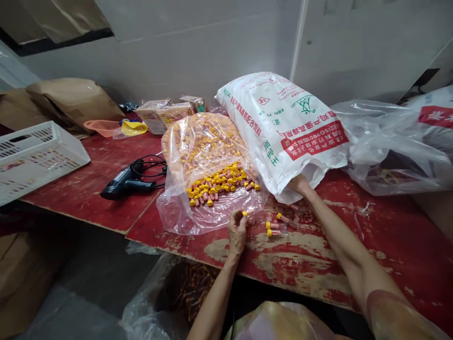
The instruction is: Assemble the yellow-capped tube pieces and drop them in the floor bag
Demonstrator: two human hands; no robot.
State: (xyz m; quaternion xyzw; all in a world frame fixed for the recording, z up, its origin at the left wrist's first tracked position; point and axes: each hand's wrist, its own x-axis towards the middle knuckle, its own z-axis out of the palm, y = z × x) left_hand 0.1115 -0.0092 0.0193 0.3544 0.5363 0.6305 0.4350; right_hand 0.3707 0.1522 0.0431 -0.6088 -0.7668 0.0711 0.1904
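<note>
The left grip [237,232] pinches a small yellow-capped tube [245,213] at the fingertips, as its size demands, with loose tubes [273,229] just to its right on the red table [389,236]. The right grip [300,185] disappears under the white sack [283,132], so its hold cannot be told.

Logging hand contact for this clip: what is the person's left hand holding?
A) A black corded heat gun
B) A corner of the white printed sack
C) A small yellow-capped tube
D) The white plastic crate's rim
C. The left hand pinches a small yellow-capped tube in its fingertips, just beside the clear plastic bag that holds many similar tubes.
</note>
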